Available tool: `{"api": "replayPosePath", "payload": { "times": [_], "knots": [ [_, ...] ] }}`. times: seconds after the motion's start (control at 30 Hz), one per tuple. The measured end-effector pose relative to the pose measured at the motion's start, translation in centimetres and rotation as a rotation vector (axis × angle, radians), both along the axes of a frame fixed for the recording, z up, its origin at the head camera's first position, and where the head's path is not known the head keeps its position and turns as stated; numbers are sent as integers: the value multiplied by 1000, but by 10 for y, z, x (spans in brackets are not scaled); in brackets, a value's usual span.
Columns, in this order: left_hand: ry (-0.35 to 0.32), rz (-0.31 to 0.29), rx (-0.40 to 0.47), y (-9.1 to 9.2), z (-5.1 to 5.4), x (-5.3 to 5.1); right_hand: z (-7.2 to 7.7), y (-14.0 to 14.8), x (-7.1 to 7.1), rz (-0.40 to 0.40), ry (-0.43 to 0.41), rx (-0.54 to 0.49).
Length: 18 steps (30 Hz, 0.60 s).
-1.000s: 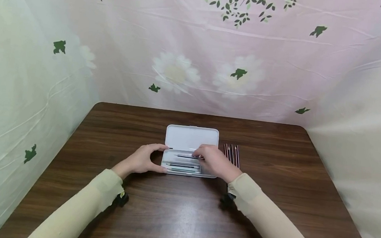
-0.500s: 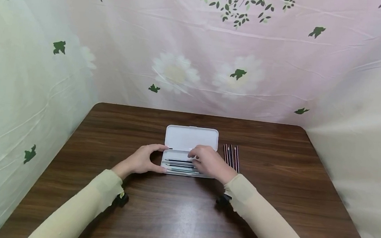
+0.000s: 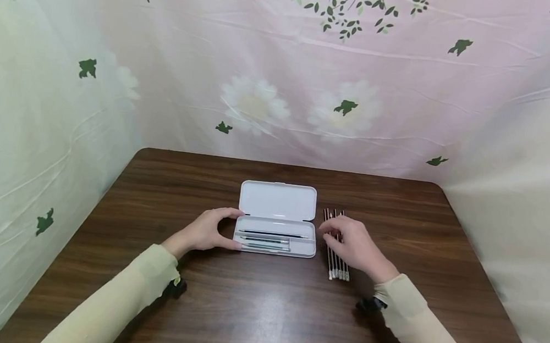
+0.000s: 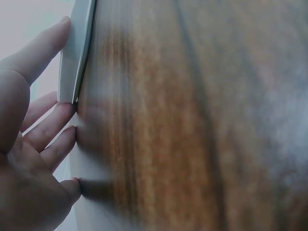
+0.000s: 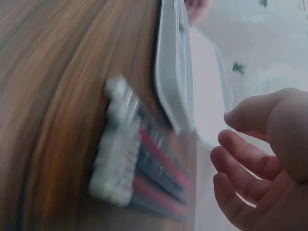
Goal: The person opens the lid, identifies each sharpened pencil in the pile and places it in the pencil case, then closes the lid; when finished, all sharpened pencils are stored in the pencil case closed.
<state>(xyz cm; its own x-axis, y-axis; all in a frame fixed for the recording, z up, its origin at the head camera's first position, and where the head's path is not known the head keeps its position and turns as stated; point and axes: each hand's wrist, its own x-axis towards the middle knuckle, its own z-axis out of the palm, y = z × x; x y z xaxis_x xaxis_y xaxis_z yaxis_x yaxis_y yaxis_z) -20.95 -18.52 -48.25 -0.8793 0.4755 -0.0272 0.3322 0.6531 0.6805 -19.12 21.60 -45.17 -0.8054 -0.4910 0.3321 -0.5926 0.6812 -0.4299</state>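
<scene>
A white pencil case (image 3: 278, 200) lies with its lid folded back in the head view. One dark pencil (image 3: 274, 234) sits in its rear compartment; a dark pencil (image 3: 264, 240) and a pale green one (image 3: 265, 247) lie in the front one. My left hand (image 3: 204, 230) holds the case's left end between thumb and fingers; the left wrist view shows the thumb against its side (image 4: 74, 53). Over a row of several pencils (image 3: 338, 267) right of the case, my right hand (image 3: 354, 244) hovers with loosely bent fingers and nothing between them. These pencils (image 5: 154, 166) are blurred in the right wrist view.
Everything stands on a dark wood-grain table (image 3: 192, 307) with rounded far corners. A patterned cloth (image 3: 283, 84) with flowers, leaves and birds hangs behind the table and along both sides.
My right hand has let go of a dark pencil in the rear compartment and moved right, out of the case to above the loose pencils. The left hand stays on the case.
</scene>
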Motion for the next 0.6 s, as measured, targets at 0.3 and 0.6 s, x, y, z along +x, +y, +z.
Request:
{"api": "replayPosePath", "payload": {
  "times": [0.3, 0.6],
  "knots": [
    [1, 2, -6, -1, 0, 0, -13, 33, 6, -101, -94, 17],
    [1, 5, -6, 0, 0, 0, -18, 41, 6, -115, -100, 49]
  ]
}}
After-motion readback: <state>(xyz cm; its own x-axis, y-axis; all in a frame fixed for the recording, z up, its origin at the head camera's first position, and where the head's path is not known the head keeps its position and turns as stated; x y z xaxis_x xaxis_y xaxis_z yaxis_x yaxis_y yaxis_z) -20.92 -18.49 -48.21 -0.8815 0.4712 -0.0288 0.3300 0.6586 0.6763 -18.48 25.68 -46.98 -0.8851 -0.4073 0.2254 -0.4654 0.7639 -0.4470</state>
